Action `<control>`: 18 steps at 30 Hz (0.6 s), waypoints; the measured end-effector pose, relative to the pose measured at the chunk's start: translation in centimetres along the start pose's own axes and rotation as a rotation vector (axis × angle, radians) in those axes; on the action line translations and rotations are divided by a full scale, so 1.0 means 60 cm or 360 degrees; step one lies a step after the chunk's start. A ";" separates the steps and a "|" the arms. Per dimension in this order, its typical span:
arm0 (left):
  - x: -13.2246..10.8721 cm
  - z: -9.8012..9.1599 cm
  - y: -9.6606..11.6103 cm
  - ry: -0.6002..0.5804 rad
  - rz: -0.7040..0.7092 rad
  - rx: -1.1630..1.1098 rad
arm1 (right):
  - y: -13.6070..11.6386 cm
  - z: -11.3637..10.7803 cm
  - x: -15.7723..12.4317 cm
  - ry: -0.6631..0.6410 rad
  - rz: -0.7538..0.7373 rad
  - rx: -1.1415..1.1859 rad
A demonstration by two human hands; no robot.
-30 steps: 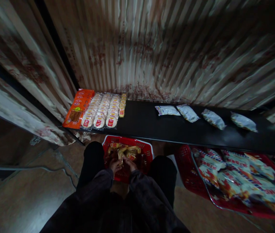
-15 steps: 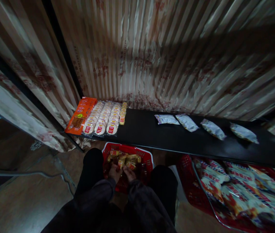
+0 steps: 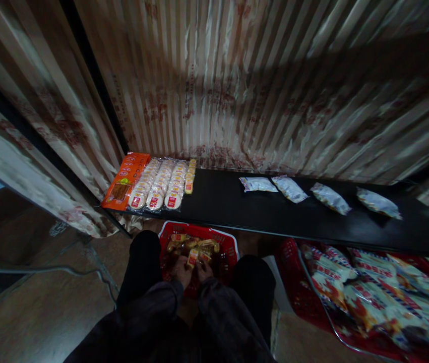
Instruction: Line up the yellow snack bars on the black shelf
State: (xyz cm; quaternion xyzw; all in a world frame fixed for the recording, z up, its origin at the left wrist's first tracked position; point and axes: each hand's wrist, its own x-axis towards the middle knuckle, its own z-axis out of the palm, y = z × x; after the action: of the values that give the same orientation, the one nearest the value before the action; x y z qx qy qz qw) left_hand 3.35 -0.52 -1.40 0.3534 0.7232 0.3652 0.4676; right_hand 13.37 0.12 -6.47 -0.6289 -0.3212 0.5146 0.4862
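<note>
"Both hands, as I get them on my feed: left hand (image 3: 181, 272) and right hand (image 3: 204, 270) have their fingers closed on one small yellow packet (image 3: 193, 257), holding it between them."

"How does it lie from the hands?"

"At their far side, right at the fingertips. I read its long axis as near to far, far end leaning slightly right. The left hand meets its near left side, the right hand its right edge, so I can't call either one nearer."

"And around it?"

"Red basket (image 3: 230, 247) below, between the knees, with more yellow packets (image 3: 208, 245) lying loose at all angles. The light's too dim for me to tell how high the held one is above them."

"Farther out?"

"Black shelf (image 3: 224, 201) beyond the basket. From its left end I count an orange package (image 3: 126, 180), three rows of white round packs (image 3: 154, 189), then a narrow yellow row (image 3: 190, 176). Well to the right, four pale bags (image 3: 290, 189) lie apart from that group. Near right, a second red basket (image 3: 293, 275) holds printed bags (image 3: 329, 280). Striped curtain (image 3: 214, 96) behind it all."
</note>
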 end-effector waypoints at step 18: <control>-0.001 -0.002 -0.004 0.0049 0.0226 0.0146 | 0.029 -0.001 0.029 0.0077 -0.0014 -0.0038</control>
State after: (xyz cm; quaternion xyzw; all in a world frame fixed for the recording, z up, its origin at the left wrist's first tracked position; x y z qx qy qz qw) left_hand 3.23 -0.70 -1.58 0.4193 0.7193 0.3693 0.4128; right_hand 13.74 1.08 -8.70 -0.6456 -0.3180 0.4933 0.4886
